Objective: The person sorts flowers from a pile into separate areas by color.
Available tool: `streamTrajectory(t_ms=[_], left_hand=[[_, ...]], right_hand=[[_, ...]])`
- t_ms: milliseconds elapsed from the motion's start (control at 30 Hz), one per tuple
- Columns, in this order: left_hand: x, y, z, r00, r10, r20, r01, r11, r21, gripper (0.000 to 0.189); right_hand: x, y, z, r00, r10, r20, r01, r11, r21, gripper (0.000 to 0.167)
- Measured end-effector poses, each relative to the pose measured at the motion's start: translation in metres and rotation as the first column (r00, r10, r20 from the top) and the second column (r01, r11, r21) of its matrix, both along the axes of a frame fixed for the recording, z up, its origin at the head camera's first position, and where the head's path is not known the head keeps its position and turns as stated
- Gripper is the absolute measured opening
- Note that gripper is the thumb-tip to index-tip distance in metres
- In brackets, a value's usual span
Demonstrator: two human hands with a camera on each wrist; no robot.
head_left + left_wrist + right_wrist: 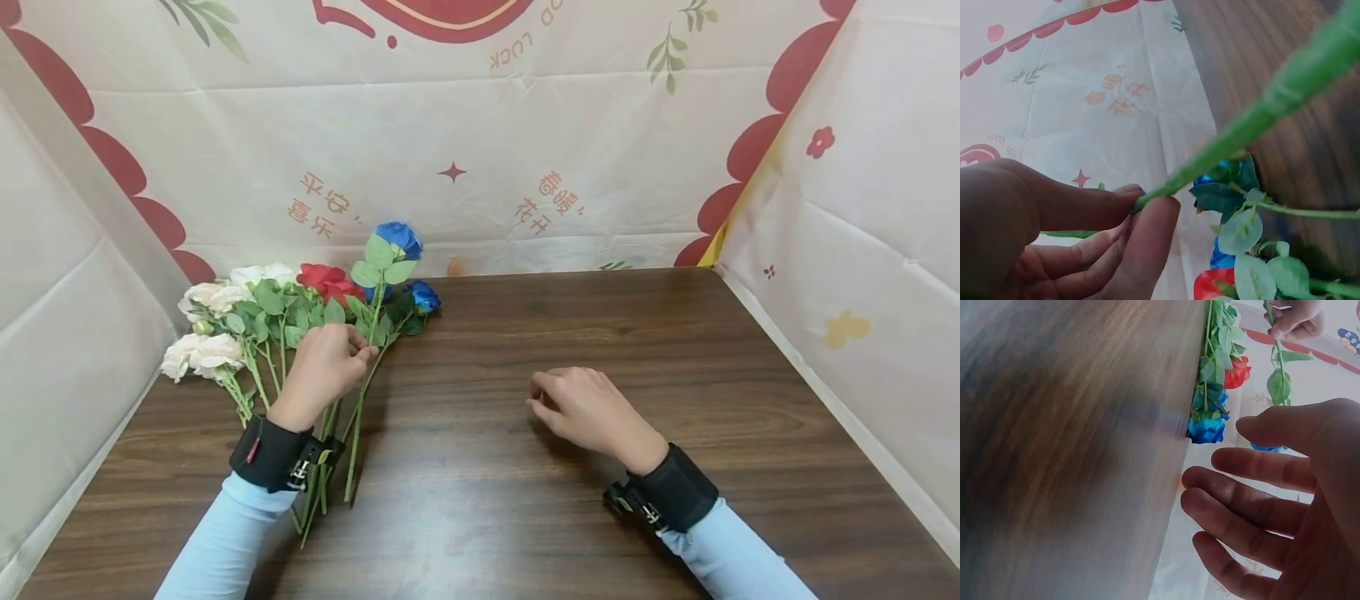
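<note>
Between thumb and fingertips my left hand (324, 367) pinches the green stem (1222, 147) of a blue rose (400, 239). That rose is raised above the other flowers, its bloom pointing away from me and its stem hanging down toward the table. Beneath it lie another blue rose (423, 297), a red rose (328, 282) and several white flowers (213, 354), their stems toward me. My right hand (588, 412) hovers over the right half of the table, holding nothing. Its fingers are loosely bent and spread apart in the right wrist view.
The brown wooden table (480, 517) has a printed cloth backdrop (450, 125) along its far edge. White cloth walls stand on the left (67, 292) and right (870, 242). The flower pile occupies the table's left side.
</note>
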State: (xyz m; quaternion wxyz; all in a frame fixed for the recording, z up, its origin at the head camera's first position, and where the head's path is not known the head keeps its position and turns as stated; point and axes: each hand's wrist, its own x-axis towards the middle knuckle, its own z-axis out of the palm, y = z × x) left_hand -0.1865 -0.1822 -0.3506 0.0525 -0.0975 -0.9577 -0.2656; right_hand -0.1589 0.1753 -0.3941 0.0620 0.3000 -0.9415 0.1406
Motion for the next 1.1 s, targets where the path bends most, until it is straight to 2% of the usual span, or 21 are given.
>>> streamTrajectory(t_ms=[100,167,367,467,667,733,833,967,1033,1100], left_hand=[[0.001,0.003,-0.003,0.999,-0.003,0.032,0.002,0.999,0.032,0.026],[0.002,0.006,-0.004,0.997,-0.007,0.079,0.0,0.997,0.081,0.022],[0.002,0.018,-0.011,0.972,-0.047,0.232,-0.011,0.969,0.245,0.02],[0.003,0.026,-0.015,0.956,-0.1,0.277,0.0,0.94,0.342,0.021],[0.01,0.044,-0.021,0.905,-0.196,0.377,-0.043,0.84,0.54,0.023],[0.013,0.05,-0.022,0.893,-0.213,0.396,-0.056,0.82,0.569,0.023],[0.017,0.057,-0.024,0.88,-0.238,0.411,-0.058,0.805,0.59,0.022],[0.02,0.067,-0.026,0.863,-0.266,0.429,-0.067,0.782,0.62,0.023],[0.021,0.07,-0.027,0.858,-0.286,0.427,-0.062,0.767,0.639,0.023],[0.023,0.074,-0.028,0.854,-0.305,0.421,-0.055,0.752,0.656,0.023]], right_hand=[[0.0,0.0,-0.001,1.0,0.0,0.016,0.001,1.0,-0.013,0.006],[0.0,-0.001,-0.001,1.0,-0.004,0.026,0.005,1.0,-0.026,0.006],[0.002,-0.005,0.0,0.999,-0.01,0.041,0.013,0.997,-0.075,0.005],[0.005,-0.009,0.0,0.998,-0.012,0.055,0.018,0.993,-0.113,0.005],[0.011,-0.019,0.0,0.995,0.019,0.101,0.003,0.978,-0.209,0.007],[0.013,-0.021,0.001,0.993,0.026,0.113,0.0,0.975,-0.221,0.008],[0.015,-0.025,0.001,0.989,0.049,0.143,-0.013,0.97,-0.245,0.011],[0.018,-0.03,0.001,0.963,0.099,0.249,-0.013,0.945,-0.327,0.02],[0.021,-0.033,0.003,0.932,0.139,0.335,0.006,0.918,-0.397,0.025],[0.023,-0.037,0.004,0.89,0.178,0.419,0.04,0.886,-0.463,0.03]])
